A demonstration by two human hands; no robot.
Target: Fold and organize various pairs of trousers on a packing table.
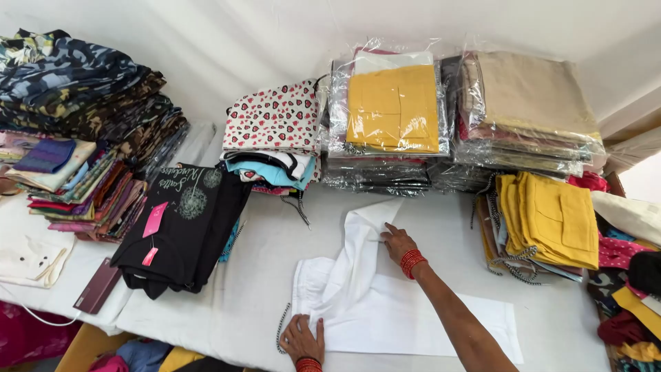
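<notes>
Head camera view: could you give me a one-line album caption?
Both hands, left hand and right hand, press a white garment flat among stacked folded clothes.

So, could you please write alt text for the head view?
Two hands, left and right, press flat on a white garment on a white table, ringed by stacks of folded clothes, some in clear bags.

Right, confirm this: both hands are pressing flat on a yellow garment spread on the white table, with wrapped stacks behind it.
Wrong colour. The head view shows the left hand and right hand on a white garment, not yellow. The white table and wrapped stacks are as stated.
</notes>
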